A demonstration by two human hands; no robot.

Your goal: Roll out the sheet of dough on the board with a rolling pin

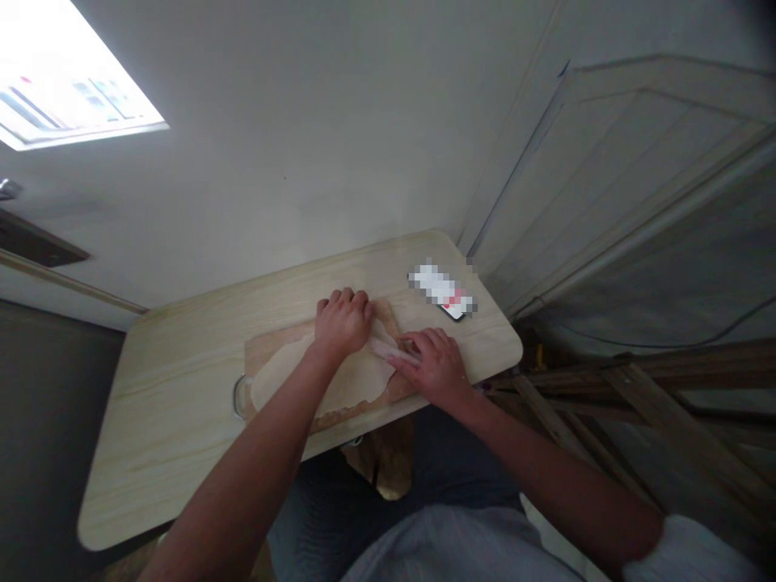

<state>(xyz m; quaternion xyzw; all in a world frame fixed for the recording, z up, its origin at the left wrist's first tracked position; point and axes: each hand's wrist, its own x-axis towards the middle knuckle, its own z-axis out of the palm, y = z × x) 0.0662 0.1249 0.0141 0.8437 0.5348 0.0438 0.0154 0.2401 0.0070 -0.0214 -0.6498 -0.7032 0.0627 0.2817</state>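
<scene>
Gripping one end of a pale roll (393,351) with the right hand (437,364), curling the left hand (344,322) over the other end, a little apart; cannot tell any clamping by the left, with palm hidden, nor pin from rolled dough. Can see a dough sheet (282,372) beneath, partly covered by the left forearm (260,453), on a wooden board (258,346) close to the near edge of the table (170,388). Find tabletop reaching well left of the board, and a phone (445,293) with blurred screen near the right end.

Head camera above tabletop (175,420), facing forward and down.
</scene>
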